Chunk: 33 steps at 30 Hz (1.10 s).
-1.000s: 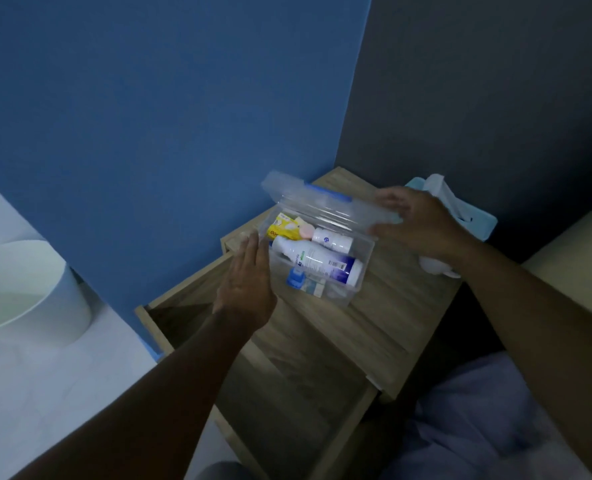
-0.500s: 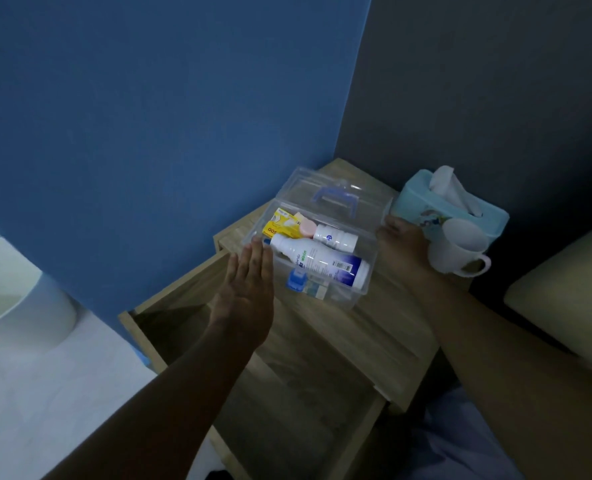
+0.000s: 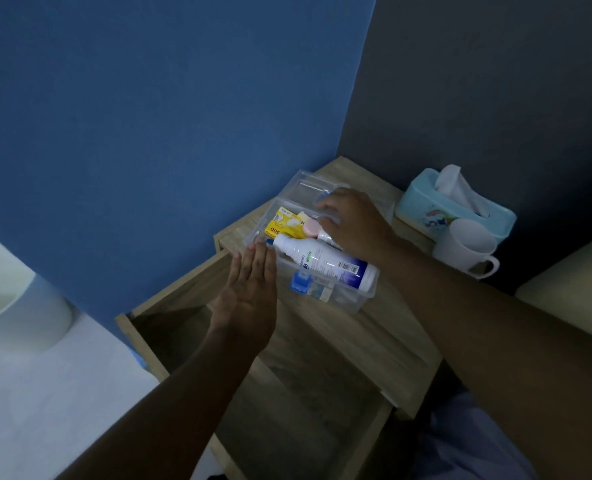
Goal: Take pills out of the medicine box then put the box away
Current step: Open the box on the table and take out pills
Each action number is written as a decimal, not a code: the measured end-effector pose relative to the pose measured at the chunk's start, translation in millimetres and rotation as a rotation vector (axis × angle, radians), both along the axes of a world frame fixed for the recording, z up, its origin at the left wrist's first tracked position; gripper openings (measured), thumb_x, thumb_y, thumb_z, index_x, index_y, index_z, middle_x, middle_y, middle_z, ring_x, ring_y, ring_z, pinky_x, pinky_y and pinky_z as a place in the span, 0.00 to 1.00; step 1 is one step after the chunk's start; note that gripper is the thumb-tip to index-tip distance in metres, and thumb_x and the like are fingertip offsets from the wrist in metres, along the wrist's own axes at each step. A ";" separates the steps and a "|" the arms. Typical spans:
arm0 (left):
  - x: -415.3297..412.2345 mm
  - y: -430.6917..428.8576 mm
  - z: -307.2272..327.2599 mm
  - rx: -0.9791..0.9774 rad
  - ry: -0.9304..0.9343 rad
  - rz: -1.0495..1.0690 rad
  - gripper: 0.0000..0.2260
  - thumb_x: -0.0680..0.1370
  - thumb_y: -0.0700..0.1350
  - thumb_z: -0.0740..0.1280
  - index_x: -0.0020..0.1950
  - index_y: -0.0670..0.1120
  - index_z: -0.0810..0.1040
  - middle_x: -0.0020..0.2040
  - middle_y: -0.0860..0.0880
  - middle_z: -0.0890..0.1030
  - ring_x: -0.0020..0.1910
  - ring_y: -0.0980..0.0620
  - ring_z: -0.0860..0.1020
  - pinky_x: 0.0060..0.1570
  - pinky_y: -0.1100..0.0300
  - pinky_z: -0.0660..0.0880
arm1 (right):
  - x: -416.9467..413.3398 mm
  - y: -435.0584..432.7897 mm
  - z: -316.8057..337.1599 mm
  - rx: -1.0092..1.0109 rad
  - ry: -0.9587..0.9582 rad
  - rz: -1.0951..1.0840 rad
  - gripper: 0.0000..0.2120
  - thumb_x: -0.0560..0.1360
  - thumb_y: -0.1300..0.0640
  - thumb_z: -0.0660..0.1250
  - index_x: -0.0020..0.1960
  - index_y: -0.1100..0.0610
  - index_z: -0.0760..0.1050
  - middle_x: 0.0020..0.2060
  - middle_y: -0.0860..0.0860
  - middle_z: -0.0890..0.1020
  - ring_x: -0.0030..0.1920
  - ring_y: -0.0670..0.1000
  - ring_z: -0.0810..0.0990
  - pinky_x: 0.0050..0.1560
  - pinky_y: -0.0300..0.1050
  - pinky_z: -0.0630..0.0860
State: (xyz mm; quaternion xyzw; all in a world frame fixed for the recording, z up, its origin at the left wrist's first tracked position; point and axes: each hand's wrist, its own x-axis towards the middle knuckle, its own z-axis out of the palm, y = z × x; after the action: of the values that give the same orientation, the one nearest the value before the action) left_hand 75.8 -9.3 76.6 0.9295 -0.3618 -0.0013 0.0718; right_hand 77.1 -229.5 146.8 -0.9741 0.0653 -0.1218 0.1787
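Note:
The clear plastic medicine box (image 3: 363,300) stands on the wooden nightstand (image 3: 374,344), its lid (image 3: 301,184) folded back toward the blue wall. Inside lie a large white bottle with a blue label (image 3: 322,260), a yellow carton (image 3: 283,224), a pink cap (image 3: 310,227) and a small blue item (image 3: 301,282). My left hand (image 3: 249,292) is flat and open, fingers pressed against the box's left end. My right hand (image 3: 353,223) reaches into the box from the right, fingers curled over a small white bottle (image 3: 325,236) that it mostly hides.
The nightstand's drawer (image 3: 287,410) is pulled out below the box. A light blue tissue box (image 3: 426,211) and a white mug (image 3: 464,249) stand at the back right. A white bin (image 3: 10,299) sits on the floor at left; a pale cushion (image 3: 571,292) lies at right.
The lid went from held half open to lying fully back. My right hand left the box's right end and moved into the box onto the small bottle. My left hand stayed put.

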 end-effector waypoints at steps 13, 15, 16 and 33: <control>2.1 0.2 -9.7 -0.067 -0.014 -0.017 0.34 0.77 0.40 0.54 0.78 0.39 0.39 0.80 0.38 0.42 0.79 0.41 0.41 0.74 0.49 0.37 | 27.7 -3.7 -7.0 -0.096 0.207 -0.057 0.17 0.63 0.45 0.80 0.50 0.48 0.84 0.58 0.52 0.76 0.59 0.53 0.76 0.56 0.51 0.76; 1.8 0.1 -9.9 -0.054 -0.030 -0.016 0.33 0.77 0.41 0.53 0.78 0.39 0.39 0.80 0.38 0.42 0.79 0.41 0.42 0.74 0.49 0.38 | 24.9 -3.9 -6.9 -0.020 0.160 -0.068 0.17 0.63 0.47 0.80 0.49 0.50 0.84 0.56 0.52 0.77 0.57 0.51 0.77 0.57 0.50 0.77; 1.1 -0.1 -9.4 -0.044 -0.028 -0.014 0.33 0.77 0.41 0.53 0.78 0.39 0.40 0.80 0.38 0.42 0.79 0.41 0.42 0.74 0.49 0.38 | 22.4 -3.9 -5.4 0.022 0.125 -0.073 0.17 0.63 0.48 0.80 0.49 0.52 0.84 0.55 0.52 0.78 0.55 0.51 0.77 0.56 0.49 0.76; -52.5 -13.0 125.3 -1.100 1.173 0.195 0.14 0.82 0.50 0.61 0.60 0.45 0.80 0.55 0.46 0.85 0.57 0.44 0.81 0.57 0.55 0.77 | -110.0 51.4 104.5 0.311 -0.072 0.122 0.16 0.66 0.61 0.78 0.54 0.58 0.84 0.43 0.49 0.81 0.38 0.47 0.82 0.44 0.44 0.80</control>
State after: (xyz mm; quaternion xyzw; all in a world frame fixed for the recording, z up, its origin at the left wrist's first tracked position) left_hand 23.3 -22.3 201.9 0.6364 -0.1313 -0.3042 0.6965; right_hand -32.9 -178.0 251.3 -0.9320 0.0174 -0.1340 0.3364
